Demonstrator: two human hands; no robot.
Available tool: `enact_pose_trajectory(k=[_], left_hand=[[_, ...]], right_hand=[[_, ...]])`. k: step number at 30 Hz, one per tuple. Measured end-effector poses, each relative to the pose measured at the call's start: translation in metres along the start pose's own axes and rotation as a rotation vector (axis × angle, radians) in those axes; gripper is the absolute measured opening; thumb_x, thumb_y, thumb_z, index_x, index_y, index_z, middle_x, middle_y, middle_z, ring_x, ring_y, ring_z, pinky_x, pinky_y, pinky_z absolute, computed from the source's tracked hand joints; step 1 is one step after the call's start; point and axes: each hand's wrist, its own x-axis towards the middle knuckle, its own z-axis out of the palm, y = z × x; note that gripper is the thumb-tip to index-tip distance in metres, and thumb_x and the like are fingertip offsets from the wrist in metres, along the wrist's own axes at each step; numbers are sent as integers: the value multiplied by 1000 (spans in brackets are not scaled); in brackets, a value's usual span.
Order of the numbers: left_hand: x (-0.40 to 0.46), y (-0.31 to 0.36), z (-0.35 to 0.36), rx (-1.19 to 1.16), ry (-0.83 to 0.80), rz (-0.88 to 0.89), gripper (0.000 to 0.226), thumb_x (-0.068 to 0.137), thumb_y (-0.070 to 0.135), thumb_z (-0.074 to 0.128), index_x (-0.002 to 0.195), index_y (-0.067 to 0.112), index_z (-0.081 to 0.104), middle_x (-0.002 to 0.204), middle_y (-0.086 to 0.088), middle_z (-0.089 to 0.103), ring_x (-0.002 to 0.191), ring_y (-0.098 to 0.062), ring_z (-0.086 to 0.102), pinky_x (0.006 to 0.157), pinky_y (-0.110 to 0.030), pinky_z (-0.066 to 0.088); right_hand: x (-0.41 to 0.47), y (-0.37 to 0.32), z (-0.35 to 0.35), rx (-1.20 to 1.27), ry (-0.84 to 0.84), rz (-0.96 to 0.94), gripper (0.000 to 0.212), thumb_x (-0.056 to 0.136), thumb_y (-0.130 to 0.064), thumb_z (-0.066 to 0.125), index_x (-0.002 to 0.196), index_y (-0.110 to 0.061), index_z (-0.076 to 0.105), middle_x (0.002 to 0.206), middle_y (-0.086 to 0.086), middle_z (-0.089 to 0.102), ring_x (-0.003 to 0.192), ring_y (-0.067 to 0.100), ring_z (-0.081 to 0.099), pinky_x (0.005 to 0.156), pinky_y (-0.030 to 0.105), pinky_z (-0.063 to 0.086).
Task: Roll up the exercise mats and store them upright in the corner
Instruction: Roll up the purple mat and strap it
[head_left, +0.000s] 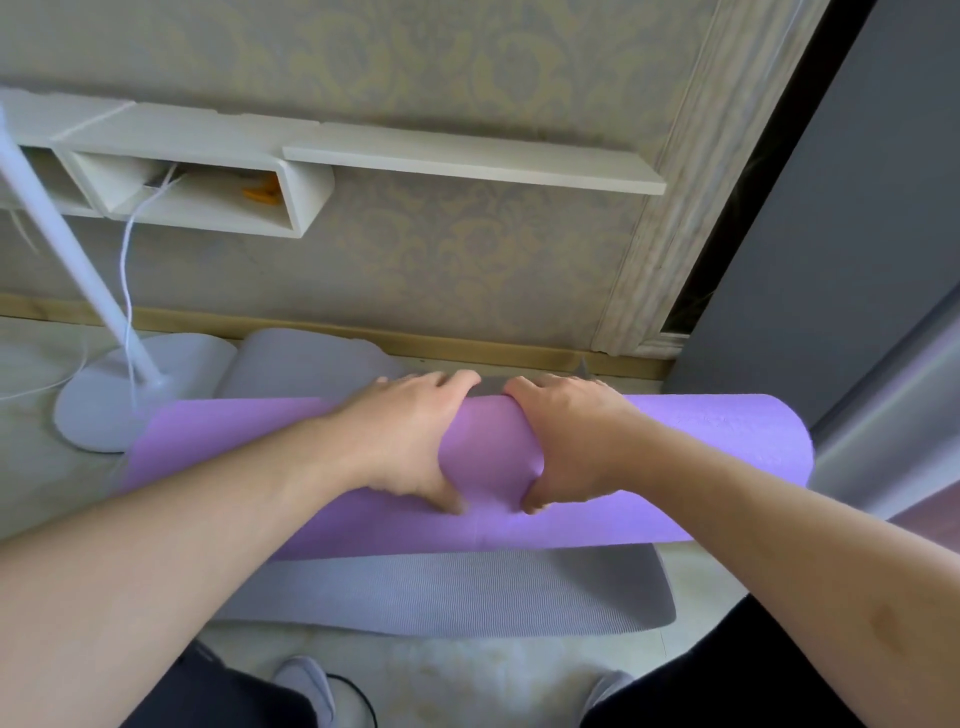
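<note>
A purple exercise mat (717, 457) lies rolled into a thick tube across the floor, parallel to the wall. My left hand (405, 441) and my right hand (566, 441) grip its middle side by side, fingers curled over the far side and thumbs on the near side. Under the roll a grey ribbed mat (457, 592) lies flat, its near end showing. Another grey mat (306, 364) sits rolled against the baseboard behind the purple one.
A white floor lamp stands at the left on a round base (104, 410), its cable hanging. White wall shelves (467, 161) jut out above. A dark grey panel (841, 249) rises at the right. My feet (306, 686) are just before the grey mat.
</note>
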Motion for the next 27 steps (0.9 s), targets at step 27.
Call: enact_pose_trajectory(k=[27], left_hand=[[8, 6, 3, 82, 83, 26, 95, 46, 73, 88, 120, 32, 44, 117, 10, 60, 110, -22, 64, 80, -39, 48]], right_hand=[[-8, 3, -4, -57, 23, -51, 100, 54, -79, 82, 133, -30, 45, 121, -9, 61, 115, 25, 54, 105, 43, 41]])
